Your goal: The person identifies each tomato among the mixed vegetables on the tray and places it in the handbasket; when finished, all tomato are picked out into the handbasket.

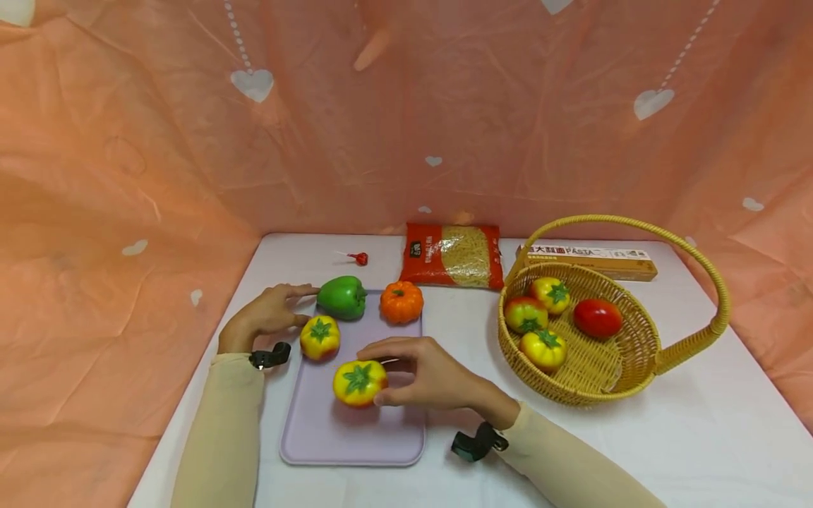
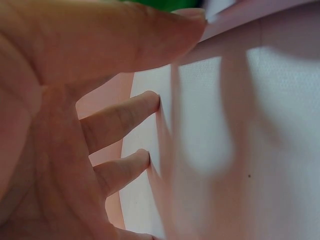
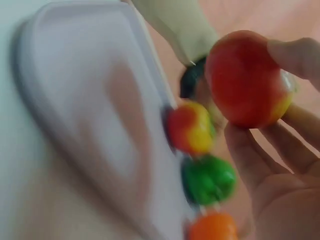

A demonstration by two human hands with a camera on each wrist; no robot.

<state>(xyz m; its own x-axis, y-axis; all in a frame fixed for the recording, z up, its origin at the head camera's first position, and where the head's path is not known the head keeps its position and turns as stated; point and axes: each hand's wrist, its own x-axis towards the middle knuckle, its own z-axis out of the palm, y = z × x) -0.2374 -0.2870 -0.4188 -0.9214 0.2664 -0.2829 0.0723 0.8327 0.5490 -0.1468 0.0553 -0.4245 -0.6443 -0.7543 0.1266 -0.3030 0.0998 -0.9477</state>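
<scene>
My right hand holds a yellow-and-red tomato with a green star-shaped leaf, above the lilac tray. In the right wrist view, thumb and fingers grip the red underside of this tomato. At the tray's left edge, my left hand has a finger at the green bell pepper and its thumb near a second yellow-and-red tomato. Two other fingers of the left hand extend to the white tabletop in the left wrist view. A small orange pumpkin sits at the tray's far right corner.
A wicker basket with a tall handle stands right, holding several yellow-and-red tomatoes and a plain red oval one. Behind lie a red pasta bag, a long pasta box and a small red-wrapped lollipop.
</scene>
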